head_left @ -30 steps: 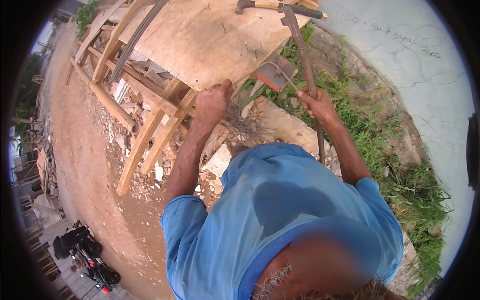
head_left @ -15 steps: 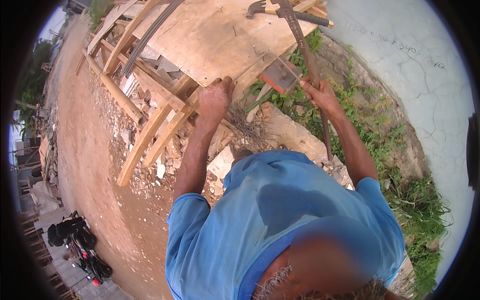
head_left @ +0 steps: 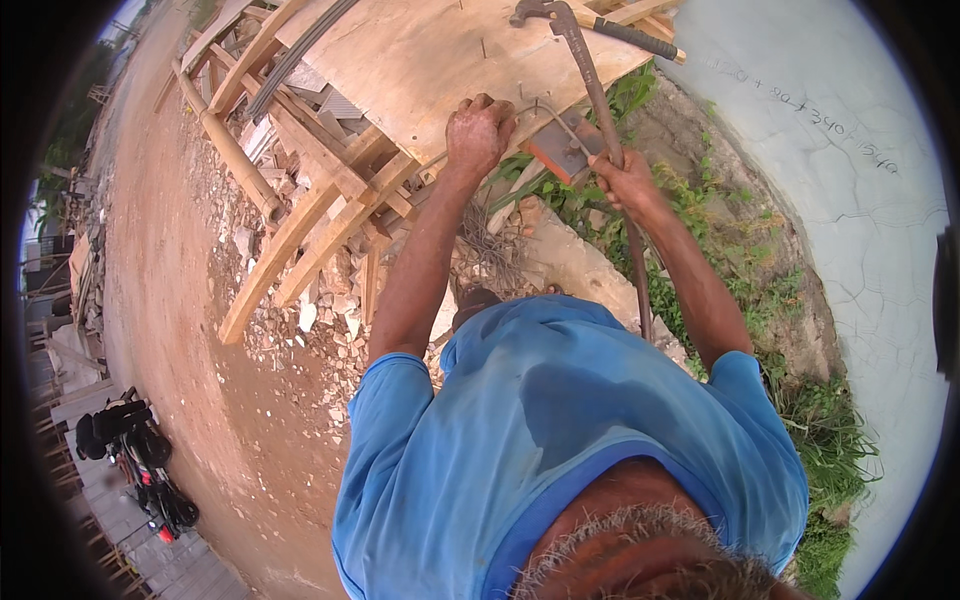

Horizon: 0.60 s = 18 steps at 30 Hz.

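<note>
My left hand (head_left: 478, 135) is closed at the front edge of the plywood board (head_left: 370, 55), fingers curled round what looks like a thin metal rod (head_left: 565, 128) that bends just right of it. My right hand (head_left: 622, 183) grips a long rusty iron bar (head_left: 595, 90), its thumb beside the lower end of the thin rod. A hammer with a dark grip (head_left: 650, 40) lies at the board's far right, partly behind the bar's top. Nails stick up from the board. An orange-edged dark flat object (head_left: 555, 150) sits under the bent rod, just left of my right hand.
Stacked timber (head_left: 270, 290), a round pole (head_left: 235, 160) and dark bundled rods (head_left: 285, 75) lie left of and under the board. Rubble (head_left: 330, 310) and weeds (head_left: 820, 420) surround me. A cracked white wall (head_left: 870, 250) runs along the right, a dirt road (head_left: 160, 260) along the left, with a motorbike (head_left: 140, 460).
My left hand has moved up and to the right along the board's edge, toward the bend in the rod. My right hand still grips the iron bar, shifted only slightly.
</note>
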Tool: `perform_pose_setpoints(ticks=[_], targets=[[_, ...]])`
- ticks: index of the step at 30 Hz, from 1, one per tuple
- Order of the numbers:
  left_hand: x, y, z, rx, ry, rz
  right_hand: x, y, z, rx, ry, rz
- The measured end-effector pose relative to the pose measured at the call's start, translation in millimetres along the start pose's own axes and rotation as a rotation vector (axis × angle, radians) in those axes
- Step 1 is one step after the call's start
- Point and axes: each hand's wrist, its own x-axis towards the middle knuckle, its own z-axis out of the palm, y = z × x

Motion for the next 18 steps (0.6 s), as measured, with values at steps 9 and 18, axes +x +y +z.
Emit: perform_pose_setpoints(ticks=[9, 18], targets=[[15.2, -10.4, 16.5, -0.18, -0.107, -0.071, -13.0, 24.1, -15.4, -0.102, 0.147, -0.071], [16.0, -14.8, 20.3, -0.21, -0.064, 0.03, -85.9, 52.0, -123.6, -0.716, 0.242, 0.063]])
